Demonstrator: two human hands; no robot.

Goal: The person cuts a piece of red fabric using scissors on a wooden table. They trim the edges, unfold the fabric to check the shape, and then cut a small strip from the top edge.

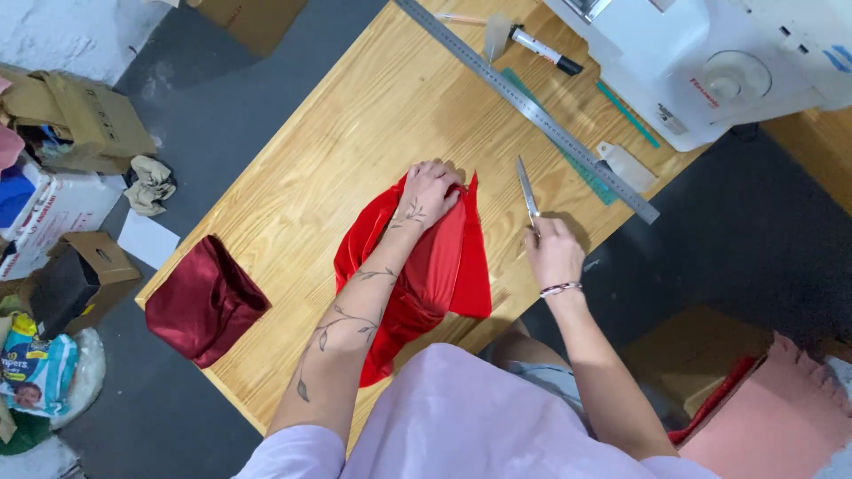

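The left hand (429,191) perhaps hides the red fabric's (444,266) top edge.
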